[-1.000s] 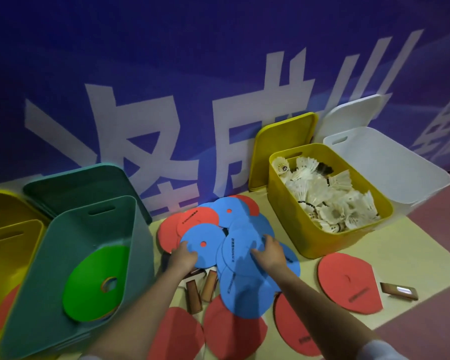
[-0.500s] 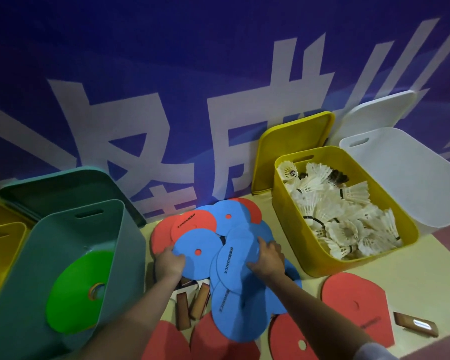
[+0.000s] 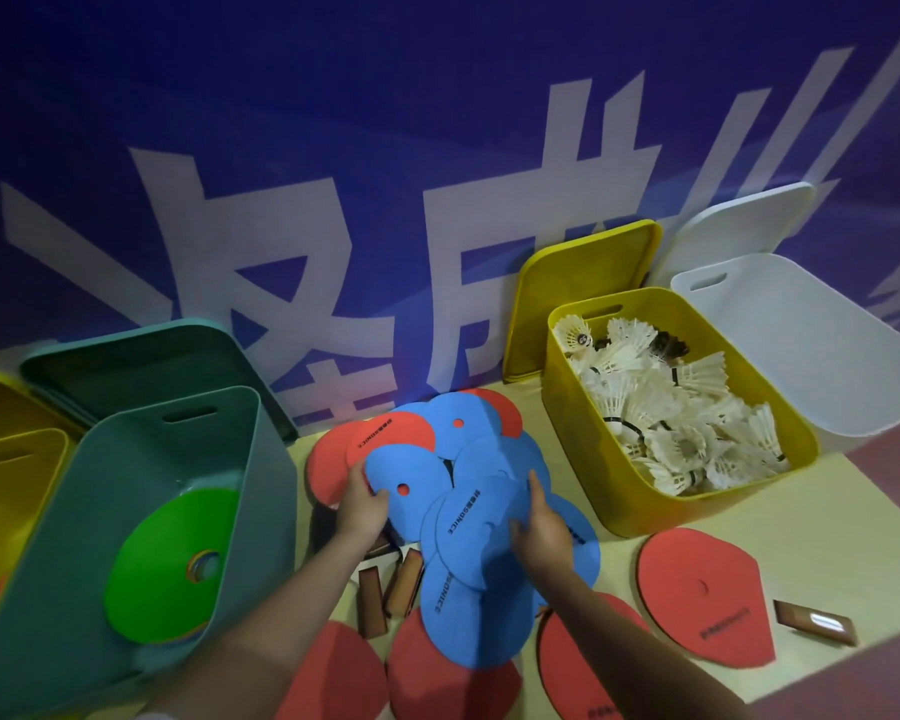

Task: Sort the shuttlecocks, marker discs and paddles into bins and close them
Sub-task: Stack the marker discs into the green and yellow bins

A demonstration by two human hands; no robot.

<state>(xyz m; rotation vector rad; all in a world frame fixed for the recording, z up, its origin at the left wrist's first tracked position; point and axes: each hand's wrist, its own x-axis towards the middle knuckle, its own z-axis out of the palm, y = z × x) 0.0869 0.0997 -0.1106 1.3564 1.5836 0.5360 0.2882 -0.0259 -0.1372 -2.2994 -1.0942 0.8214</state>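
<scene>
A heap of flat blue discs point(image 3: 481, 511) and red discs point(image 3: 385, 433) lies on the pale table, over brown paddle handles point(image 3: 404, 584). My left hand point(image 3: 362, 511) grips the left edge of a blue disc with a centre hole. My right hand point(image 3: 541, 527) lies on the blue heap, index finger stretched forward, thumb on a disc. The teal bin point(image 3: 141, 491) on the left holds a stack topped by a green disc point(image 3: 172, 558). The yellow bin point(image 3: 583, 449) on the right is full of white shuttlecocks point(image 3: 681, 418).
A white bin point(image 3: 822, 350) stands at far right, its lid leaning on the blue banner. A yellow lid point(image 3: 578, 293) and a teal lid point(image 3: 141, 366) lean behind their bins. Another yellow bin point(image 3: 6, 485) is at far left. A red paddle point(image 3: 702, 595) lies right; more red pieces near me.
The view has shifted so everything sits further right and nearer. My left hand has closed on the blue disc's edge; my right hand has slid a little over the heap.
</scene>
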